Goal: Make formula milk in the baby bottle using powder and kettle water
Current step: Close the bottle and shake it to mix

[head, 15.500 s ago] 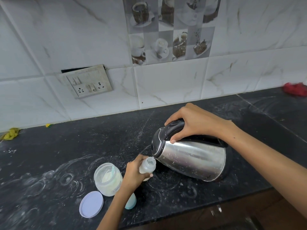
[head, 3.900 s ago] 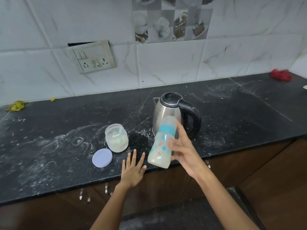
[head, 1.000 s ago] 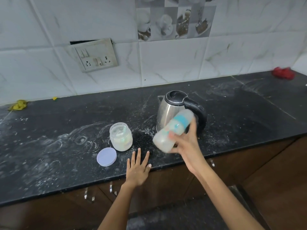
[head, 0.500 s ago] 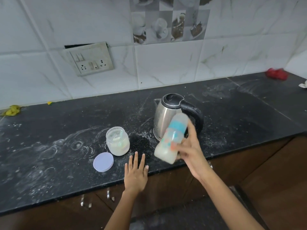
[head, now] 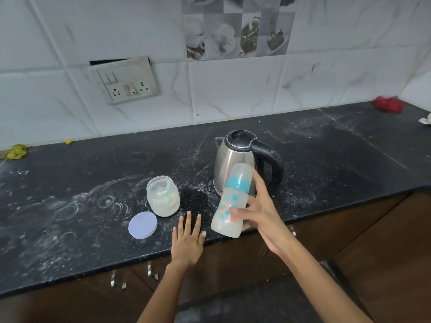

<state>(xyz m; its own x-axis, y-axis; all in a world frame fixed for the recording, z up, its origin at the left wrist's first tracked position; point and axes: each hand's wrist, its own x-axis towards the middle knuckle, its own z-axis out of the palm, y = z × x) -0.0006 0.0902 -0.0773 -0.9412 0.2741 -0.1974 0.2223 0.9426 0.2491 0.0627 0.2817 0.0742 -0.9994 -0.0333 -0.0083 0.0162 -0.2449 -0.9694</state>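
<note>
Right hand (head: 258,213) wraps the capped baby bottle (head: 232,201), tilted in the air just right of the flat, empty, spread left hand (head: 187,238) bracing on the counter edge (head: 70,264), likely for shaking; kettle (head: 235,159) parked upright behind, 1 open powder jar (head: 163,197) forward-left.

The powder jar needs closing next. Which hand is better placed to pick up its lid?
Left hand: it lies flat and free on the counter beside the lid. The right hand holds the bottle.

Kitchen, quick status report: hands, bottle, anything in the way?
Right hand gripping capped baby bottle, tilted, milky inside. Left hand flat on counter. Nothing blocking.
</note>
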